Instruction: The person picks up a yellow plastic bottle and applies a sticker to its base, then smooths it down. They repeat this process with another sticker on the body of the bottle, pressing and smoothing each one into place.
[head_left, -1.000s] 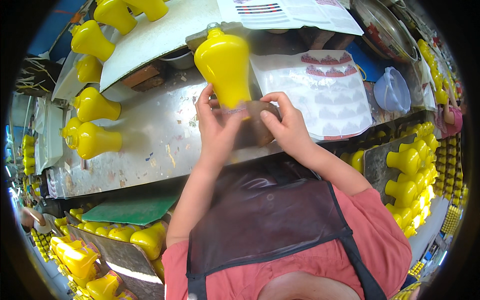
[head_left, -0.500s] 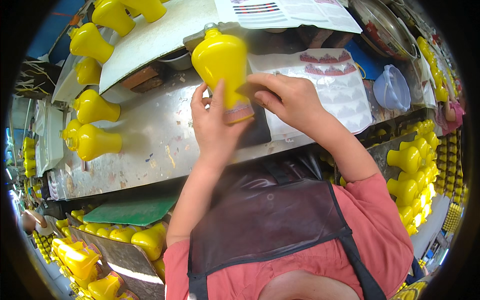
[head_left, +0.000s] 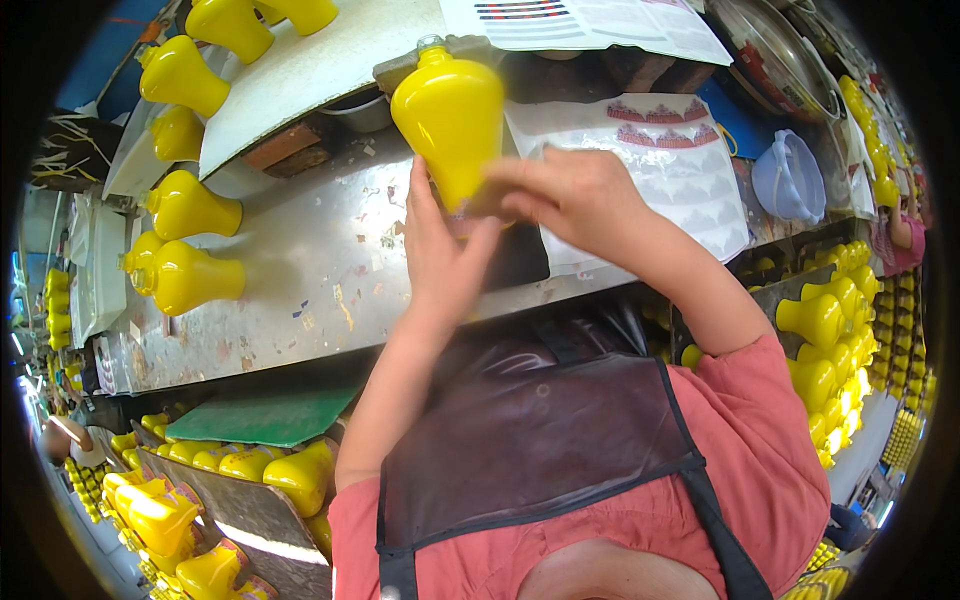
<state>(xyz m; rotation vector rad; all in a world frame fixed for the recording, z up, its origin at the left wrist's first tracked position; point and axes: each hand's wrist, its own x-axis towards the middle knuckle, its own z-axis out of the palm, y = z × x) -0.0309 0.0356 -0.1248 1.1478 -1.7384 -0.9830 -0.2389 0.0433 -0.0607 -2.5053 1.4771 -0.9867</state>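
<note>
A glossy yellow vase-shaped bottle with a clear glass neck lies over the metal worktable, its neck pointing away from me. My left hand is closed round its narrow lower end, thumb near the base. A pinkish patterned band shows there in part, mostly hidden by my fingers. My right hand, blurred by motion, pinches a small dark flat scraper against the bottle's lower right side. Under the hands lies a black pad. Just right of it is a white sheet of crown-edged decals.
Several yellow bottles stand at the left of the metal table. A raised white board carries more. A lilac basket sits at the right. Racks of yellow bottles flank me, one beside a green board.
The right hand has moved left with the scraper, close to the left thumb. My left thumb has slid down toward the base, and the patterned band is more covered. The bottle has shifted slightly.
</note>
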